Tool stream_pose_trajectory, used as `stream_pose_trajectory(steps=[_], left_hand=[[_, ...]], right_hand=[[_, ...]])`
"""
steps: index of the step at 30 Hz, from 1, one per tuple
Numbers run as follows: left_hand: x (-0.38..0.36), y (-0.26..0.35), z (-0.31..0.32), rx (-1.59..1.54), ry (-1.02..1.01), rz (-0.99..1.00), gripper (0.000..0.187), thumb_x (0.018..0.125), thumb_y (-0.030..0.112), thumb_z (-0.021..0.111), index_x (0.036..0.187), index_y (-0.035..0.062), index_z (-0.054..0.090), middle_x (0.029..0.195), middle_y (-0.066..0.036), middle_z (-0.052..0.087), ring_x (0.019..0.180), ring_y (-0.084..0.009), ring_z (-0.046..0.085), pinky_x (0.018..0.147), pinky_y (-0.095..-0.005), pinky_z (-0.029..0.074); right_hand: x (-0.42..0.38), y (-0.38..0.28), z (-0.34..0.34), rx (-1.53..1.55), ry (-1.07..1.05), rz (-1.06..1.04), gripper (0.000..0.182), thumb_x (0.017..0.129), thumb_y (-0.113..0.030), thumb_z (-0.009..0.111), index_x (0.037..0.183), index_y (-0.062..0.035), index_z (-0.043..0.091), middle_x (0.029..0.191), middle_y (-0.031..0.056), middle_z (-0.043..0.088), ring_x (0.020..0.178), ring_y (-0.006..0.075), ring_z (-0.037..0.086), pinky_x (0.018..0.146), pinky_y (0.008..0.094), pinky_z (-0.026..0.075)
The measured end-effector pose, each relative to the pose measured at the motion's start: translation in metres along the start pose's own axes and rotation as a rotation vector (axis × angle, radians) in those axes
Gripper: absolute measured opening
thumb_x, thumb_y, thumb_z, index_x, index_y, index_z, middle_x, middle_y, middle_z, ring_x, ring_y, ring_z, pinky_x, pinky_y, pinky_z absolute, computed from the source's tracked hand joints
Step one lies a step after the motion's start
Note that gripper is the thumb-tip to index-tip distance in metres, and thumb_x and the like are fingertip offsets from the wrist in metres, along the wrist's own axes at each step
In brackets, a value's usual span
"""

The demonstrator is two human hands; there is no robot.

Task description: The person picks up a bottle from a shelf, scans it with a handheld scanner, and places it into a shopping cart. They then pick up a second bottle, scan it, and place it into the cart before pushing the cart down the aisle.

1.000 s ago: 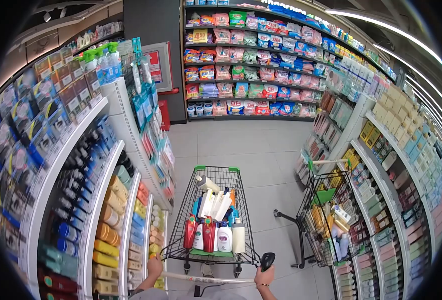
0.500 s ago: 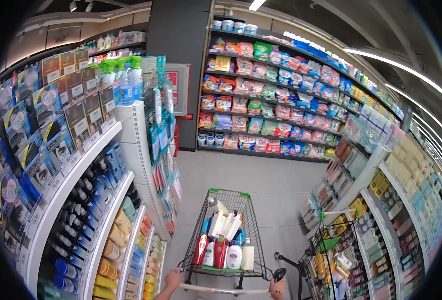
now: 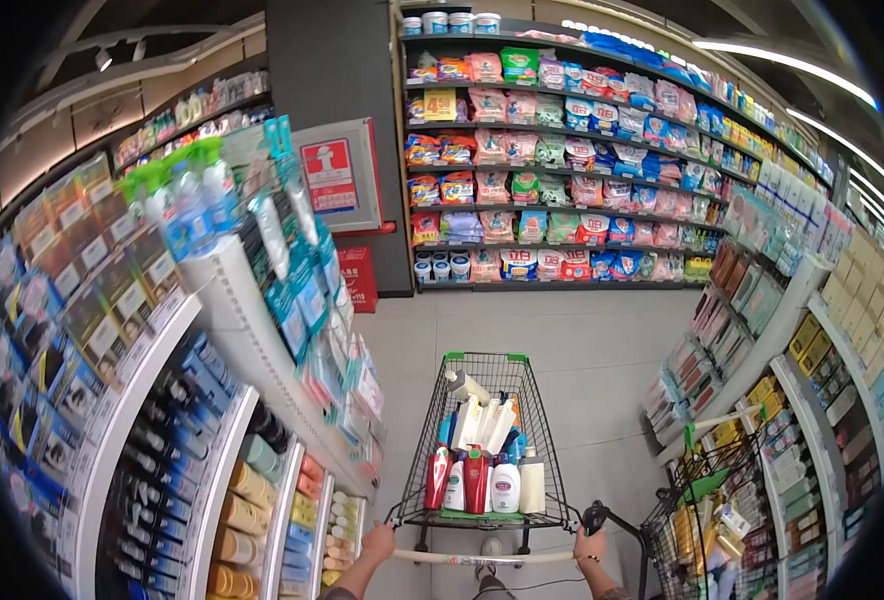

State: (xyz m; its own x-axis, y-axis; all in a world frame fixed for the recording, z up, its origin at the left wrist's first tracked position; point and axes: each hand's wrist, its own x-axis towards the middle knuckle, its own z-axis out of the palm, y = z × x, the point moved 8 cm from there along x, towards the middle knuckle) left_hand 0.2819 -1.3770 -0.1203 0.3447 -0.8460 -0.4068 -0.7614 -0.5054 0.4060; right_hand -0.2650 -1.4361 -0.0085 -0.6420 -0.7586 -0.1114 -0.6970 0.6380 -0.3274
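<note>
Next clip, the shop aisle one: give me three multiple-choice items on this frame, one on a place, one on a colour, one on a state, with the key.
1. Where does the second cart stand?
A. By the right shelves
B. Against the far wall
C. Behind the left shelves

2. What colour are the corner caps on the front rim of the cart?
A. Blue
B. Green
C. Yellow

3. What is the left hand doing?
A. Reaching to a shelf
B. Gripping the handle
C. Lifting a bottle

Key: 1 A, it stands at lower right, against the right shelving. 2 B, both front corners are green. 3 B, its fingers wrap the bar's left end; the right hand is at the other end, with a dark scanner-like device.
</note>
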Motion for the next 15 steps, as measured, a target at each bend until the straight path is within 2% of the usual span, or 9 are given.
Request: stream_pose_trajectory(steps=[2, 4, 5, 7, 10, 15], left_hand=[[0.017, 0.01, 0.006, -0.012, -0.024, 0.004, 0.045, 0.095, 0.035, 0.035, 0.105, -0.007, 0.047, 0.09, -0.026, 0.063, 0.084, -0.0421, 0.062, 0.074, -0.0493, 0.049], [0.026, 0.023, -0.003, -0.054, 0.098, -0.092, 0.038, 0.09, 0.031, 0.045, 0.098, -0.0052, 0.052, 0.083, -0.025, 0.064, 0.078, -0.0416, 0.063, 0.069, -0.049, 0.05], [0.039, 0.024, -0.016, -0.026, 0.117, -0.081, 0.038, 0.09, 0.031, 0.045, 0.098, -0.0052, 0.052, 0.083, -0.025, 0.064, 0.078, -0.0416, 0.063, 0.069, -0.049, 0.05], [0.057, 0.038, -0.026, -0.023, 0.09, -0.018, 0.036, 0.09, 0.029, 0.043, 0.096, -0.0042, 0.057, 0.086, -0.026, 0.064, 0.082, -0.0412, 0.063, 0.071, -0.0492, 0.049], [0.063, 0.076, -0.007, -0.07, 0.002, 0.054, 0.037, 0.09, 0.025, 0.041, 0.094, -0.0027, 0.065, 0.091, -0.027, 0.064, 0.088, -0.0405, 0.063, 0.073, -0.0496, 0.049], [0.1, 0.096, -0.005, -0.054, 0.065, -0.011, 0.036, 0.09, 0.029, 0.043, 0.094, -0.001, 0.063, 0.089, -0.027, 0.063, 0.084, -0.0424, 0.062, 0.072, -0.0506, 0.048]], right_hand=[[0.02, -0.007, 0.004, 0.016, -0.003, 0.02, 0.047, 0.078, -0.037, 0.064, 0.104, 0.0008, 0.052, 0.098, 0.0198, 0.06, 0.094, 0.036, 0.059, 0.079, 0.0444, 0.048], [0.041, -0.03, -0.001, 0.038, -0.035, 0.042, 0.046, 0.077, -0.036, 0.065, 0.103, 0.0004, 0.052, 0.095, 0.0191, 0.061, 0.092, 0.036, 0.06, 0.077, 0.0444, 0.048], [0.051, -0.043, 0.0, 0.069, -0.046, 0.053, 0.046, 0.077, -0.036, 0.065, 0.103, 0.0004, 0.052, 0.095, 0.0191, 0.061, 0.092, 0.036, 0.06, 0.077, 0.0444, 0.048], [0.07, -0.054, -0.003, 0.086, -0.086, 0.063, 0.046, 0.076, -0.036, 0.066, 0.101, 0.0, 0.052, 0.092, 0.0186, 0.062, 0.088, 0.0363, 0.061, 0.075, 0.0444, 0.049], [0.102, -0.072, -0.002, 0.044, -0.03, 0.008, 0.044, 0.074, -0.034, 0.067, 0.099, -0.0002, 0.052, 0.09, 0.0199, 0.062, 0.086, 0.0363, 0.062, 0.074, 0.0444, 0.05], [0.156, -0.096, 0.023, 0.081, -0.007, -0.042, 0.044, 0.074, -0.033, 0.066, 0.099, 0.0006, 0.051, 0.092, 0.0202, 0.06, 0.087, 0.0369, 0.06, 0.076, 0.0447, 0.049]])
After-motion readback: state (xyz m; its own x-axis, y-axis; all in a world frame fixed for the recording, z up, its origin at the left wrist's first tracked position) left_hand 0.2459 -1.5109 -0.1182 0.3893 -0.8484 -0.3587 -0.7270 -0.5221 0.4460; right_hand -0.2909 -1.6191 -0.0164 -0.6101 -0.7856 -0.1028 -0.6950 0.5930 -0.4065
